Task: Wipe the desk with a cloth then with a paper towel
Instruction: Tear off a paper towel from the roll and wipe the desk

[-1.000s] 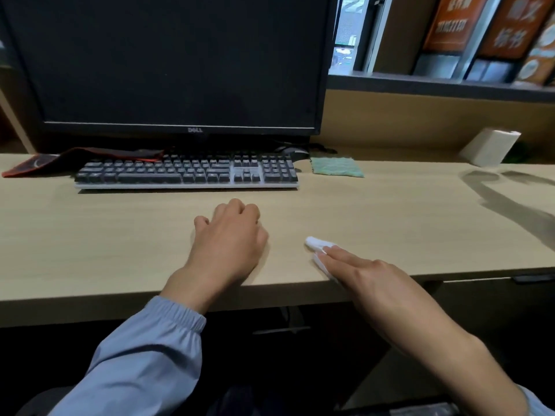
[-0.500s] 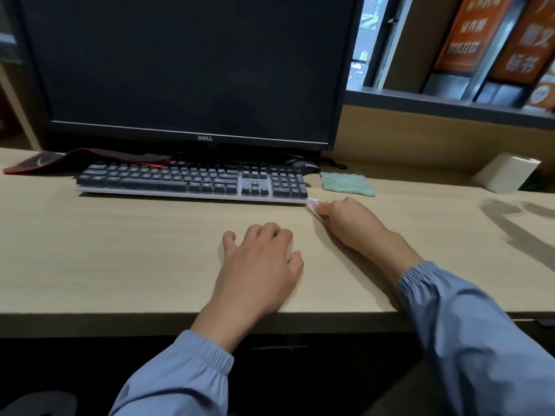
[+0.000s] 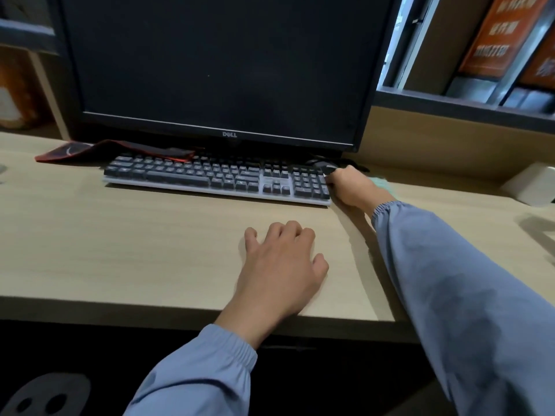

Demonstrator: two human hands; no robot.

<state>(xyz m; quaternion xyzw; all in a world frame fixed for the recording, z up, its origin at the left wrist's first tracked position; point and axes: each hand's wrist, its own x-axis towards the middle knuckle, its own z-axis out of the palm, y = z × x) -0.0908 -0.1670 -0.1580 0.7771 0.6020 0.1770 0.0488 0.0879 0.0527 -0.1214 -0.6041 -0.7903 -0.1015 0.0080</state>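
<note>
The light wooden desk [image 3: 150, 250] runs across the head view. My left hand [image 3: 282, 265] rests palm down on it near the front edge, fingers relaxed and holding nothing. My right hand [image 3: 350, 187] is stretched to the back of the desk, right against the right end of the keyboard [image 3: 210, 178], with its fingers curled down. The white paper towel seen under it earlier is hidden beneath the hand. A corner of the green cloth [image 3: 380, 183] shows just behind my right wrist.
A black monitor [image 3: 216, 67] stands behind the keyboard, with a dark mouse [image 3: 326, 168] by my right fingertips. A red and black mat [image 3: 90, 150] lies at the back left. A white box [image 3: 533, 184] sits at the far right below a shelf of books.
My right hand slid the paper towel from near the desk's front edge to the back, up to the keyboard's right end. The left hand stayed on the desk.
</note>
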